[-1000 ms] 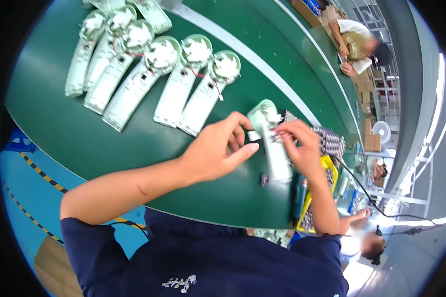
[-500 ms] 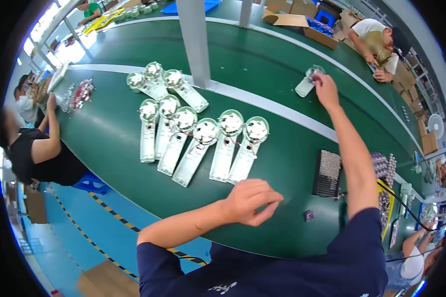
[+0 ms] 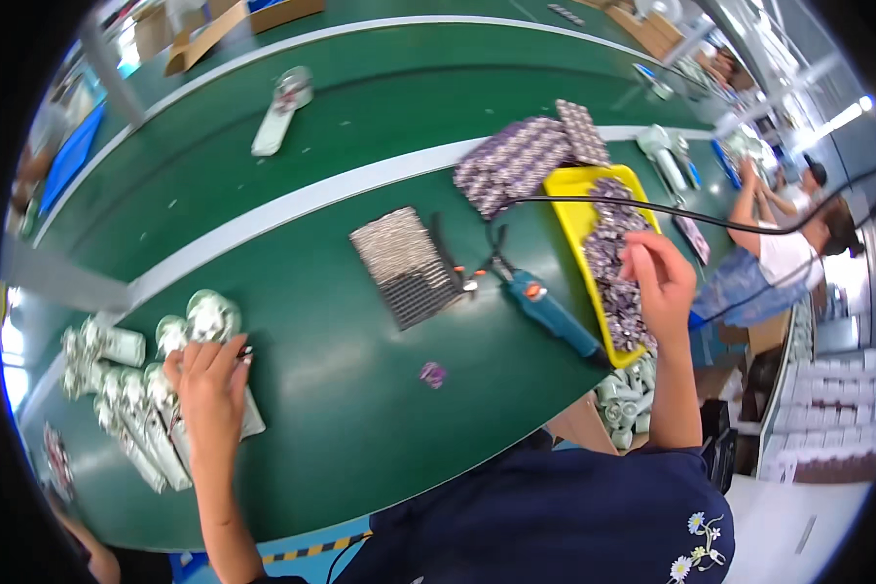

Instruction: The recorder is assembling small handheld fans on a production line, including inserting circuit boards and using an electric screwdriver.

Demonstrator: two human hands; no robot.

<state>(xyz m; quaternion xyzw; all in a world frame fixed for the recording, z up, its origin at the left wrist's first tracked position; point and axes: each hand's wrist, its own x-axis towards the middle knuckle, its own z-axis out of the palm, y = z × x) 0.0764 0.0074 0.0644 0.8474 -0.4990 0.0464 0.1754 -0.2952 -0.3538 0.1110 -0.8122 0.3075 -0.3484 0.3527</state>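
Observation:
My left hand (image 3: pixel 209 389) is closed over one of the pale green handheld fan halves (image 3: pixel 254 414), its fingers curled near the round head. Part of that fan half is hidden under the hand. More open fan halves (image 3: pixel 141 443) with white blades lie in a group at the left. My right hand (image 3: pixel 660 282) hovers at the yellow tray (image 3: pixel 566 183), which is filled with small purple-and-silver parts (image 3: pixel 608 229). Its thumb and forefinger are bent together; whatever they hold, if anything, is too small to make out.
A black grid block (image 3: pixel 420 297) with rows of small metal pieces stands mid-table, beside a teal electric screwdriver (image 3: pixel 555 313) on a black cord. One small purple part (image 3: pixel 432 375) lies nearby. Bundled purple parts (image 3: pixel 516 161) rest behind. Another fan half (image 3: pixel 284 112) sits across the pale rail.
My view has turned to the right. My right hand has left the far fan half and come to the yellow tray. My left hand has moved onto the grouped fan halves.

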